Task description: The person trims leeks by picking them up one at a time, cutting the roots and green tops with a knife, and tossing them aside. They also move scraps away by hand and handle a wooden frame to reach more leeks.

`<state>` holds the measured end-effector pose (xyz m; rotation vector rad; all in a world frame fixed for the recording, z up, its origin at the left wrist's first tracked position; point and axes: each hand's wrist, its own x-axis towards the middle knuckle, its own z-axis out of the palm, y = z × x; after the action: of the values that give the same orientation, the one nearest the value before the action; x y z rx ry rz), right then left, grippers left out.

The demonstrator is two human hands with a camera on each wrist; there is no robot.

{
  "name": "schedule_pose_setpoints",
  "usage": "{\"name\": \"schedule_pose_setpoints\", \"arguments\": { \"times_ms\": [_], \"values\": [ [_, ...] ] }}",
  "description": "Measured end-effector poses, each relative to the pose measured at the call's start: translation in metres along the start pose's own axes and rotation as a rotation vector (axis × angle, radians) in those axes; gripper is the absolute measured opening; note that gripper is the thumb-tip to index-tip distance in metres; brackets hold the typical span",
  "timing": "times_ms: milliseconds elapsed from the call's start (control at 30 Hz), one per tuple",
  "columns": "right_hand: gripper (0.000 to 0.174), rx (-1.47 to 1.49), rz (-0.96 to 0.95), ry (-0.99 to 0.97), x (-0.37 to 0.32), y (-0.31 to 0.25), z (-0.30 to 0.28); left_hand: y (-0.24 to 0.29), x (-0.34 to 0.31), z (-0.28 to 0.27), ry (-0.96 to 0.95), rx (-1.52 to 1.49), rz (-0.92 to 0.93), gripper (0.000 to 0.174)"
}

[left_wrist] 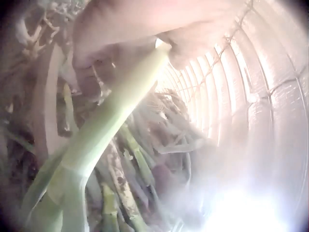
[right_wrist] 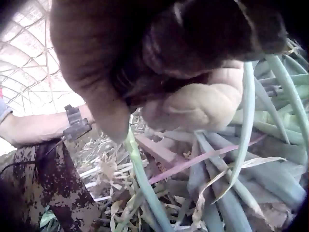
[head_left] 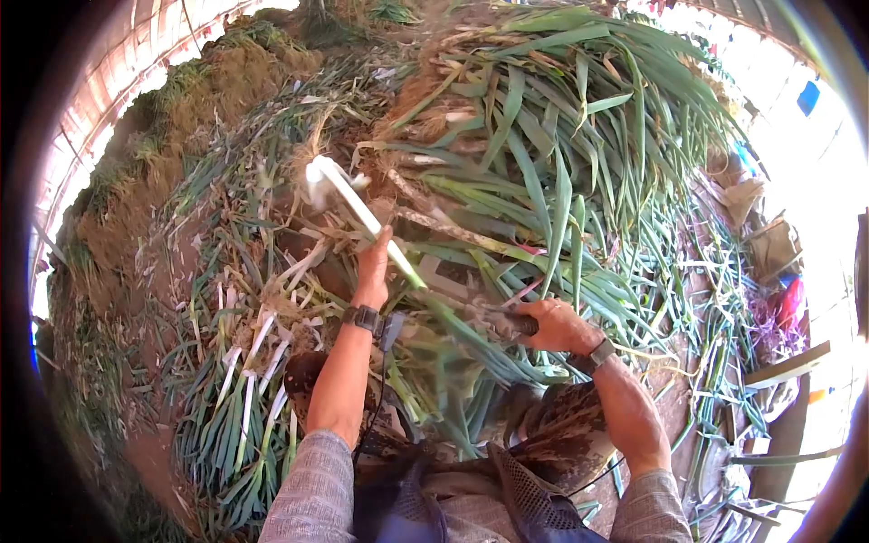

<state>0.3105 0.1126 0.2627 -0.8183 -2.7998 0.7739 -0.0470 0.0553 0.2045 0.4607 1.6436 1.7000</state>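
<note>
My left hand point(head_left: 373, 271) grips a long leek point(head_left: 355, 204) by its pale stem; the white root end points up and left, and the green leaves trail down toward the right hand. Close up in the left wrist view, the stem point(left_wrist: 112, 108) runs from beneath the left hand's fingers point(left_wrist: 125, 24). My right hand point(head_left: 559, 326) is curled round a dark handle point(head_left: 523, 323), beside the leek's leaves. A blurred length extends left from that handle. The right wrist view shows the hand point(right_wrist: 188, 108) round a dark object point(right_wrist: 193, 38), its far end out of frame.
A large heap of untrimmed leeks point(head_left: 579, 118) lies ahead and right. Several white-stemmed leeks point(head_left: 248, 407) lie at the left, among scattered leaves point(head_left: 145, 335). The person's patterned trousers point(head_left: 566, 425) are below the hands. Farther right are a wooden piece point(head_left: 787, 365) and a red item point(head_left: 790, 304).
</note>
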Motion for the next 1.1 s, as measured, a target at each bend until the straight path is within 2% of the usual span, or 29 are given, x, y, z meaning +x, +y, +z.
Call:
{"name": "schedule_pose_setpoints", "arguments": {
  "times_ms": [33,67,133,267,367,467,533,567,633,700,733,800,933,1100],
  "values": [
    [0.048,0.023,0.046,-0.007,0.001,0.001,0.002,-0.012,0.012,-0.008,-0.014,-0.087,0.086,0.041],
    [0.048,0.027,0.049,-0.004,0.002,0.008,0.004,-0.006,0.006,-0.003,0.02,-0.328,0.003,0.036],
    [0.05,-0.089,0.17,0.123,0.005,0.022,0.003,0.0,-0.005,-0.001,-0.03,-0.476,-0.039,0.03],
    [0.044,-0.098,0.354,0.099,0.001,0.025,-0.014,-0.015,-0.006,0.016,-0.151,-0.421,-0.269,0.018],
    [0.038,-0.121,0.43,0.096,-0.002,0.027,-0.021,-0.021,-0.004,0.035,-0.23,-0.313,-0.223,0.012],
    [0.037,-0.117,0.487,0.082,-0.01,0.045,-0.013,-0.029,0.007,0.058,-0.226,-0.239,-0.217,0.015],
    [0.041,-0.133,0.413,0.08,-0.016,0.058,-0.007,-0.015,-0.007,0.076,-0.21,-0.219,-0.294,0.025],
    [0.042,-0.119,0.484,0.065,-0.018,0.044,-0.016,-0.022,-0.003,0.084,-0.21,-0.23,-0.299,0.027],
    [0.04,-0.118,0.506,0.076,-0.021,0.039,-0.021,-0.046,0.016,0.097,-0.218,-0.245,-0.311,0.028],
    [0.037,-0.103,0.51,0.061,-0.028,0.047,-0.02,-0.058,0.027,0.109,-0.204,-0.221,-0.209,0.029],
    [0.037,-0.121,0.43,-0.001,-0.03,0.055,-0.018,-0.066,0.03,0.114,-0.209,-0.224,-0.216,0.029],
    [0.035,-0.028,0.522,0.062,-0.034,0.048,-0.025,-0.051,0.012,0.122,-0.287,-0.348,-0.302,0.023],
    [0.028,-0.116,0.593,0.096,-0.044,0.064,-0.037,-0.056,-0.001,0.142,-0.446,-0.252,-0.447,0.032],
    [0.034,-0.028,0.694,0.135,-0.067,0.087,-0.047,-0.078,-0.006,0.165,-0.423,-0.256,-0.413,0.034]
  ]
}}
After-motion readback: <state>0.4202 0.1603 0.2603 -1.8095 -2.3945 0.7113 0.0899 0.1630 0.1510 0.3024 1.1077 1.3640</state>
